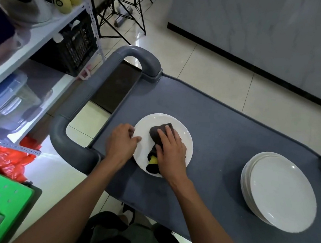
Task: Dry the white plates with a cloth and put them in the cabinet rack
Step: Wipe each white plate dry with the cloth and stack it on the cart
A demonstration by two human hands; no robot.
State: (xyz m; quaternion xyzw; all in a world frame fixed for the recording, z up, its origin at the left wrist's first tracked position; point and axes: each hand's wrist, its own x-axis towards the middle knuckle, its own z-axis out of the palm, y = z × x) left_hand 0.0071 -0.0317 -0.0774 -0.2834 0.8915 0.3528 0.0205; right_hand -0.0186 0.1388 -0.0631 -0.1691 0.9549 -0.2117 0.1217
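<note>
A single white plate (182, 130) lies flat on the grey cart top (225, 133), near its left end. On it sits a dark brown cloth (157, 131) with a yellow patch. My right hand (170, 152) lies over the cloth with straight fingers, pressing it onto the plate. My left hand (121, 143) grips the plate's left rim, thumb on top of the edge. A stack of several white plates (280, 191) stands on the cart to the right, apart from both hands.
The cart's grey handle (91, 84) loops off its left end. A white metal shelf unit (34, 41) with bins and a black crate stands at left. Red plastic bags (3, 158) and a green box (4, 197) lie on the floor below it. Tripod legs (128, 12) stand behind.
</note>
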